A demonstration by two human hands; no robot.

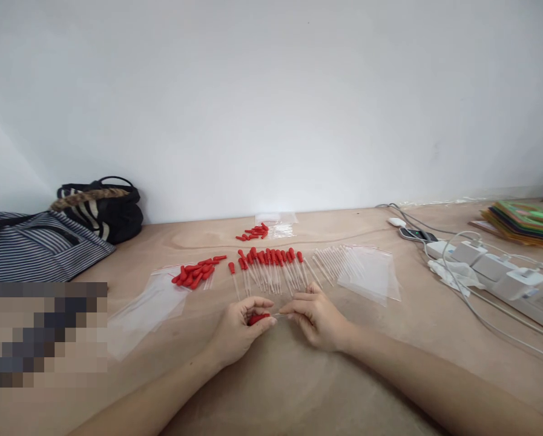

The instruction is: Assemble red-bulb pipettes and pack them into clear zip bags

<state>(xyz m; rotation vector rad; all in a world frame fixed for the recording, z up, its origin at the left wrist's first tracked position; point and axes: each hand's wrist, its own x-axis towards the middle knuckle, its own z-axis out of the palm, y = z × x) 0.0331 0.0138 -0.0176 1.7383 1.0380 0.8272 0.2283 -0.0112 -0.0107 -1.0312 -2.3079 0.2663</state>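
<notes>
My left hand (240, 330) is closed around a red rubber dropper bulb (258, 318), its narrow end pointing right. My right hand (315, 318) pinches a thin clear glass tube (276, 314), whose tip meets the bulb's mouth; how far it sits inside I cannot tell. Just beyond my hands lies a row of droppers (271, 257), clear tubes with red bulbs on their far ends. Loose red bulbs (193, 274) are heaped to the left on a clear plastic bag (151, 303). Bare glass tubes (339, 263) lie to the right beside another clear bag (371, 281).
More red bulbs (253, 232) and tubes (281, 230) lie near the wall. A power strip (502, 275) with white chargers and cables runs along the right. Colored sheets (525, 221) are stacked behind it. A striped bag (44, 245) and a black bag (117, 212) stand at left.
</notes>
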